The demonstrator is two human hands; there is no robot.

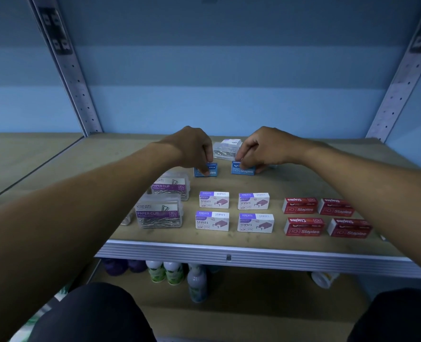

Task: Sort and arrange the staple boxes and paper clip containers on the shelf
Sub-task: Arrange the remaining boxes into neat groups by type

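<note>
left hand (194,149) fingers pinch left blue staple box (205,169) | right hand (261,149) fingers pinch right blue staple box (242,168) | both mid-frame on shelf (229,236), likely aligning a row behind white boxes (234,211)

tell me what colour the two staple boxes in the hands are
Blue, both boxes, seen in the head view.

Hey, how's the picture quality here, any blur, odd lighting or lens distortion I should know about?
Head view: dim, bluish light; wide-angle lens bows the shelf uprights outward; printing on the white staple boxes reads clearly, while the red staple boxes at right and the bottles below look soft.
</note>
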